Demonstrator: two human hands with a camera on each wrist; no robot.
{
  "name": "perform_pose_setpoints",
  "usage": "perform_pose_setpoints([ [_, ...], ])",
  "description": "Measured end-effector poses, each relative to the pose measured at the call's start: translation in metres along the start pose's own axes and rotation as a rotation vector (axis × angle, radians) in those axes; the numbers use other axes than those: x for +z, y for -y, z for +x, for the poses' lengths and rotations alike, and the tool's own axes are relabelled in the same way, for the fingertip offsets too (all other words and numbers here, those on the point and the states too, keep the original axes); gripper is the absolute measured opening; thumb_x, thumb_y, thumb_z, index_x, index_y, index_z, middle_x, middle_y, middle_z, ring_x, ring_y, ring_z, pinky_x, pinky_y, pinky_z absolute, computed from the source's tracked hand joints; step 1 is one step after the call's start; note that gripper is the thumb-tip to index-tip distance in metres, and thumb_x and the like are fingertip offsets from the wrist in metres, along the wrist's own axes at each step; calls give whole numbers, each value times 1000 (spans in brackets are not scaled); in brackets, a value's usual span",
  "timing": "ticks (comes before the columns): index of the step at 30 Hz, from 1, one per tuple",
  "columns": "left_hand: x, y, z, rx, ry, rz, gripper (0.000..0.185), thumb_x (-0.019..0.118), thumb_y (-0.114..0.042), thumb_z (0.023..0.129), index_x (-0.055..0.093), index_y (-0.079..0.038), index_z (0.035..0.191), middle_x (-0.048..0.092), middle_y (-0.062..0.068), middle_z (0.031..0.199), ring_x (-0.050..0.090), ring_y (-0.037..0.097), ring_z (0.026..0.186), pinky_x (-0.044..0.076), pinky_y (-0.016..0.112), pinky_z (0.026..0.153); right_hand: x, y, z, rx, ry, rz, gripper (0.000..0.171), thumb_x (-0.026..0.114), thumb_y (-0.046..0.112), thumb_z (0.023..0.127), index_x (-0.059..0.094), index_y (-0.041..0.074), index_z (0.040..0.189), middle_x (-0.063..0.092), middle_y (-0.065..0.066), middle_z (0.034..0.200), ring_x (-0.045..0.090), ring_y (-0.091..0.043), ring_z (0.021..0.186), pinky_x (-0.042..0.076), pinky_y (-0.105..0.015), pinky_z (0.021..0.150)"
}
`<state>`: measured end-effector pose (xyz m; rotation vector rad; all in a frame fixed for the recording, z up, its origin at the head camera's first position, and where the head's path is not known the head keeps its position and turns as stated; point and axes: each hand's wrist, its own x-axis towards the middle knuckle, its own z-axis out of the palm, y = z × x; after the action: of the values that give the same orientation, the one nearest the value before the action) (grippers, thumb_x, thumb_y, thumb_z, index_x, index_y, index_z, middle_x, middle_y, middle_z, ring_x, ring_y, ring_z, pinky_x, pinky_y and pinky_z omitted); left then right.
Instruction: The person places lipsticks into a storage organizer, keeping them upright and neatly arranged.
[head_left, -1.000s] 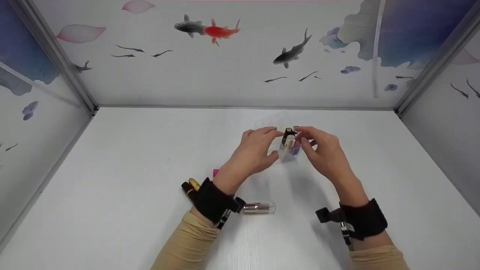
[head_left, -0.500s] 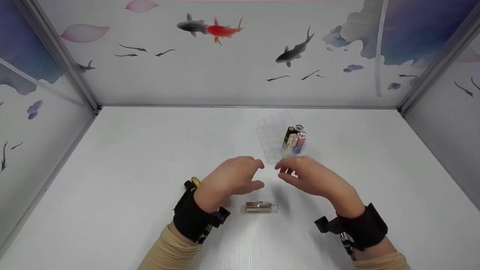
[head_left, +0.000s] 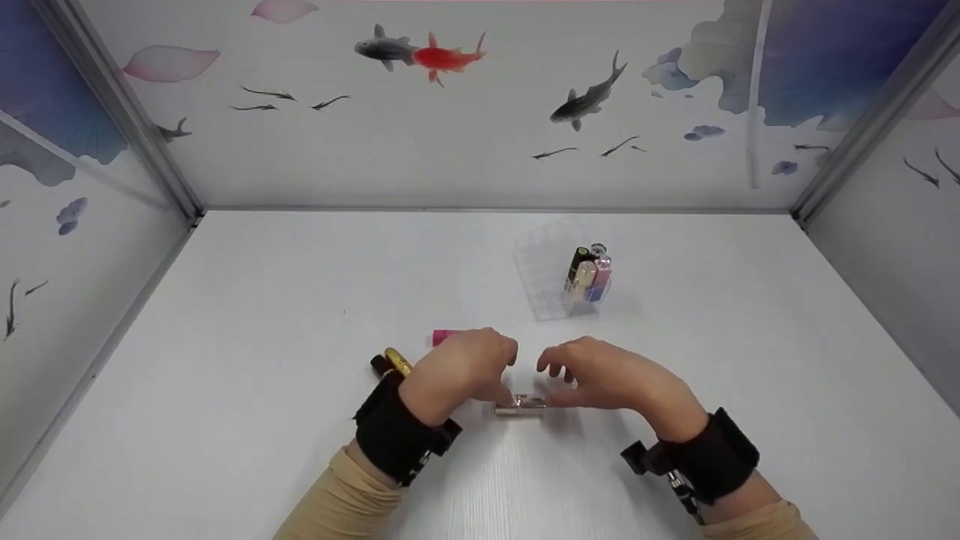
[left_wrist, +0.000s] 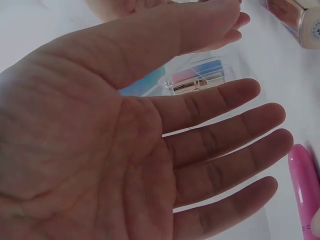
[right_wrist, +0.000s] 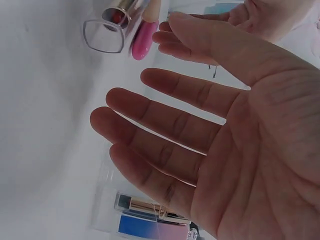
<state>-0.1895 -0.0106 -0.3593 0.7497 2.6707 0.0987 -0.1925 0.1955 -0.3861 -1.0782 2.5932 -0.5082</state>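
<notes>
A rose-gold lipstick with a clear cap (head_left: 520, 406) lies on the white table (head_left: 262, 315) between my two hands. My left hand (head_left: 469, 367) hovers at its left end and my right hand (head_left: 600, 375) at its right end. The left wrist view shows the left hand (left_wrist: 150, 140) with straight fingers and a bare palm. In the right wrist view the right hand (right_wrist: 210, 125) is likewise spread and holds nothing, with the clear-capped lipstick (right_wrist: 112, 22) lying apart from it. Farther back stands a clear organizer (head_left: 544, 277) with several lipsticks (head_left: 589, 270) upright in it.
A pink lipstick (head_left: 442, 337) lies just behind my left hand, also seen as the pink lipstick (left_wrist: 305, 190) beside its fingers. A black and gold lipstick (head_left: 390, 364) lies by my left wrist. Panels with fish pictures wall the table on three sides.
Both hands have left the organizer, where they were at the black lipstick, and have come back toward me and down to the lying clear-capped lipstick.
</notes>
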Motion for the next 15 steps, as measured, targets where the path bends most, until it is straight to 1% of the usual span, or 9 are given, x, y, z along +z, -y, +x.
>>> perform_pose_setpoints([
  [4, 4, -1, 4, -5, 19, 18, 34, 80, -28, 81, 69, -8, 105, 72, 6, 101, 61, 16, 83, 55, 33, 72, 5, 2, 2, -10, -10, -20, 25, 74, 16, 83, 69, 4, 104, 74, -9, 98, 69, -23, 87, 56, -31, 76],
  [8, 7, -3, 6, -24, 41, 12, 30, 81, -27, 79, 69, -9, 100, 71, 4, 94, 55, 14, 76, 52, 31, 68, 9, 3, 3, -21, -31, -42, 23, 74, 15, 81, 70, 4, 100, 74, -8, 95, 69, -21, 85, 55, -31, 75],
  [15, 14, -6, 10, -62, 77, -18, 28, 85, -27, 75, 64, -11, 86, 59, -2, 78, 51, 13, 70, 44, 29, 60, 17, 4, 3, -17, -45, -66, 19, 77, 15, 80, 71, 4, 95, 73, -5, 84, 63, -13, 76, 52, -26, 70],
])
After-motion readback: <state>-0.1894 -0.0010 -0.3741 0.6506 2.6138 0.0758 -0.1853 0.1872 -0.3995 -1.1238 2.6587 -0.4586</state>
